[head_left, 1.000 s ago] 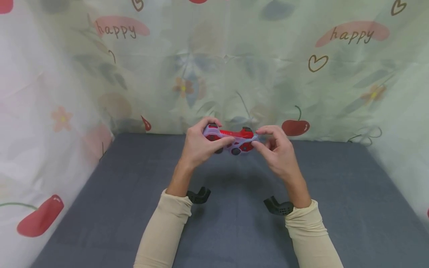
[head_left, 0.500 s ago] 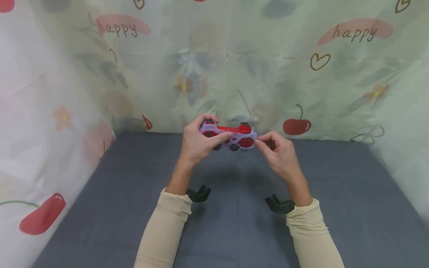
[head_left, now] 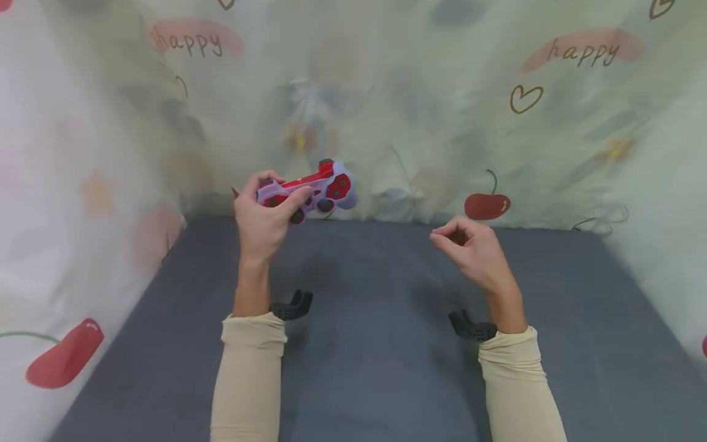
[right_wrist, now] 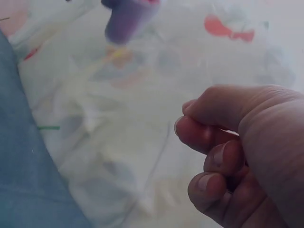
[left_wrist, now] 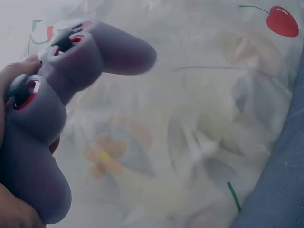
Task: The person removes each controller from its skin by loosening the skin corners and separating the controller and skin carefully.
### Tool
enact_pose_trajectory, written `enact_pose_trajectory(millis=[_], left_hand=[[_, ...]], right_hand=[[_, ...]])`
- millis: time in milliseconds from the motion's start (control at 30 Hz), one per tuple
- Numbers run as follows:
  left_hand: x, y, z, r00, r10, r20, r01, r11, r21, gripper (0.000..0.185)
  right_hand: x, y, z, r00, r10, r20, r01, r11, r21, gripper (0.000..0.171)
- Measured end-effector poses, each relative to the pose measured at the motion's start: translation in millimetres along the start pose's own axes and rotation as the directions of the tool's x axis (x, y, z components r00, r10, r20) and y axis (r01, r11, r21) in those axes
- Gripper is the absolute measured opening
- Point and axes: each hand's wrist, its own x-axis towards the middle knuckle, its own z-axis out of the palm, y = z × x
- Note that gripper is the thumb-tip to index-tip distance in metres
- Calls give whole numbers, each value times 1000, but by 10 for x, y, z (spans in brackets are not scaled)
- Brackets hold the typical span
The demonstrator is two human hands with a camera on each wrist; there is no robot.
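One hand alone carries the game controller (head_left: 307, 189): the left hand (head_left: 264, 222) grips its left handle, fingers (head_left: 293, 197) curled round it, and holds it up in the air at about 11 o'clock over the grey tabletop (head_left: 381, 344), in front of the printed curtain (head_left: 420, 110). The controller is red under a lilac silicone sleeve and tilts, its free right handle raised toward 1 o'clock. In the left wrist view the sleeve (left_wrist: 42, 118) seems to cover both handles, with the sticks and buttons showing through its cut-outs.

The right hand (head_left: 475, 250) hangs free at about 2 o'clock, well apart from the controller, its fingers (right_wrist: 209, 137) loosely curled on nothing, thumb and forefinger close together.

With only one handle held, the safe way to carry it is probably a firm wrap of the palm round that handle with the thumb on top, since the soft sleeve could slip over the hard shell, and the free end kept from swinging.

Containers: none shows in any view, unless the sleeve counts as a skin with the controller inside it.
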Motion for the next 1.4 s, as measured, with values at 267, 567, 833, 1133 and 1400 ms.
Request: enact_pose_trajectory(millis=[267, 567, 833, 1133, 1400], left_hand=[[-76, -55, 194, 975, -6, 223, -8, 998, 63, 44], [-242, -56, 488, 918, -95, 385, 76, 995, 63, 45], [-327, -67, 626, 875, -99, 473, 69, 994, 81, 43], [-348, -63, 671, 866, -120, 485, 87, 992, 90, 50], [-388, -61, 730, 908, -72, 414, 61, 997, 41, 43]], right_hand=[[25, -122, 57, 999, -47, -10, 47, 999, -2, 8], [65, -353, 227, 981, -117, -154, 114, 993, -28, 42], [80, -316, 300, 961, -121, -250, 114, 993, -44, 37], [70, -254, 290, 931, -156, -330, 138, 987, -77, 23], [77, -243, 310, 900, -190, -392, 167, 982, -94, 22]])
